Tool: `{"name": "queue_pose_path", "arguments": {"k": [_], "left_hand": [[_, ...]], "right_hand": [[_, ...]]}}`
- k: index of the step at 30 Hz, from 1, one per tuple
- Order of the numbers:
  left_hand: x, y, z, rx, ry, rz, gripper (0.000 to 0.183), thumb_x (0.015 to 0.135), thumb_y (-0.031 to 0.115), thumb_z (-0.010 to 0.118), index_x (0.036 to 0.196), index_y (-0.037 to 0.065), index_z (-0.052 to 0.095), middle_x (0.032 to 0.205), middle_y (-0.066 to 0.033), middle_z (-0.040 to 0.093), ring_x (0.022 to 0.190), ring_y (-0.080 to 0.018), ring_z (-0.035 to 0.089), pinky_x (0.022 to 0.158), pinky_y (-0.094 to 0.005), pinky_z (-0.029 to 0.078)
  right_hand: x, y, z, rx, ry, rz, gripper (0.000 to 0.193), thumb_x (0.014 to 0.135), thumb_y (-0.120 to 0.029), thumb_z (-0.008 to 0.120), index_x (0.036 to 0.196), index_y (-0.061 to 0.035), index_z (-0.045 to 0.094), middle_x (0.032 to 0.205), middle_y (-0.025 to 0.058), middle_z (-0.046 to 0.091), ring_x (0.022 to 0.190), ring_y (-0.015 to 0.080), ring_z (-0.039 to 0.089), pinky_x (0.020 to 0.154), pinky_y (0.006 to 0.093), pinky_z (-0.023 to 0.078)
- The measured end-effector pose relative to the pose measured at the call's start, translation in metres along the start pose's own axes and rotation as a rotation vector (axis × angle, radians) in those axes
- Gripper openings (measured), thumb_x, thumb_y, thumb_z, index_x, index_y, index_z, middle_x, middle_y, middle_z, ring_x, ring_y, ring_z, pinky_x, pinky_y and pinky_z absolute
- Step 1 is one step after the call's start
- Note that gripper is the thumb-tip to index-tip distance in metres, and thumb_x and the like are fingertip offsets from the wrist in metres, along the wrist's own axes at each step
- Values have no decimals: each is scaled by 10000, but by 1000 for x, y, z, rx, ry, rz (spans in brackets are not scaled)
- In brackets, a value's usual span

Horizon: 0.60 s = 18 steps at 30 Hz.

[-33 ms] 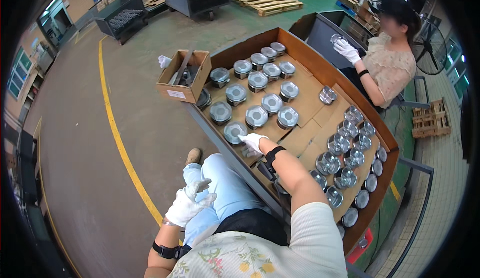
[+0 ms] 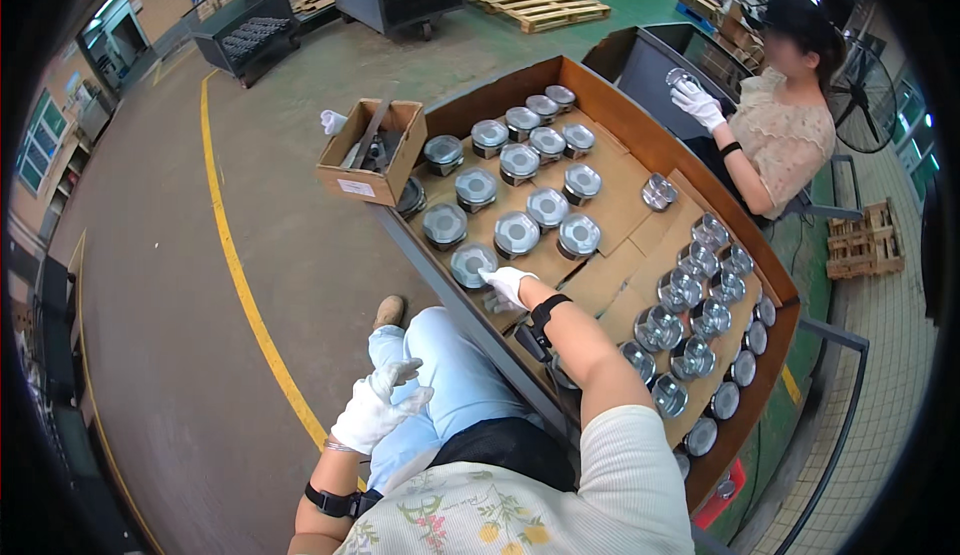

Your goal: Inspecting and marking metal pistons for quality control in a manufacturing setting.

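Observation:
My right hand (image 2: 508,289), in a white glove, reaches over the near edge of the cart. Its fingertips are at the right rim of a metal piston (image 2: 472,266), apart from one another and not wrapped around it. That piston stands crown up on the cardboard, nearest me among several others such as the piston (image 2: 517,234) beside it. Over my left thigh, my left hand (image 2: 382,404), gloved too, is raised with fingers spread and holds nothing.
The cardboard-lined cart (image 2: 430,285) has a brown raised rim. Shiny pistons (image 2: 659,326) lie at its right. A cardboard box (image 2: 372,152) with metal tools sits on the left corner. Across the cart a co-worker (image 2: 775,145) holds a shiny round part. A wooden pallet (image 2: 537,5) lies farther off.

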State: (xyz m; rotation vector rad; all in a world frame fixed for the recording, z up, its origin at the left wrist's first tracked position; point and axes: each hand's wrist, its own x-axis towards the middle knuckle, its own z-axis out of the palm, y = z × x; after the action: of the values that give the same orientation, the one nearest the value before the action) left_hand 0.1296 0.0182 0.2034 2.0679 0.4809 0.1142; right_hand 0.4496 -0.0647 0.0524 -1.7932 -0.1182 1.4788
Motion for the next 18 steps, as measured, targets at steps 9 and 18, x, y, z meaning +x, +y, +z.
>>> {"name": "queue_pose_path", "arguments": {"k": [9,18], "left_hand": [[6,3,0,-8,6,5,477,828,314,736,1191,41,591,1079,-175,673,1013,-297,669,889,-366,527],[17,11,4,15,-66,140,482,839,295,729,1205,21,576,1067,-167,673,980,-276,660,870,-355,519]], "right_hand": [[-4,4,-18,-44,45,-214,451,903,-397,586,912,49,655,893,182,670,762,269,671,638,369,511],[-139,-38,-37,-574,498,-693,435,842,-399,636,916,29,666,890,230,665,842,363,634,741,417,485]]}}
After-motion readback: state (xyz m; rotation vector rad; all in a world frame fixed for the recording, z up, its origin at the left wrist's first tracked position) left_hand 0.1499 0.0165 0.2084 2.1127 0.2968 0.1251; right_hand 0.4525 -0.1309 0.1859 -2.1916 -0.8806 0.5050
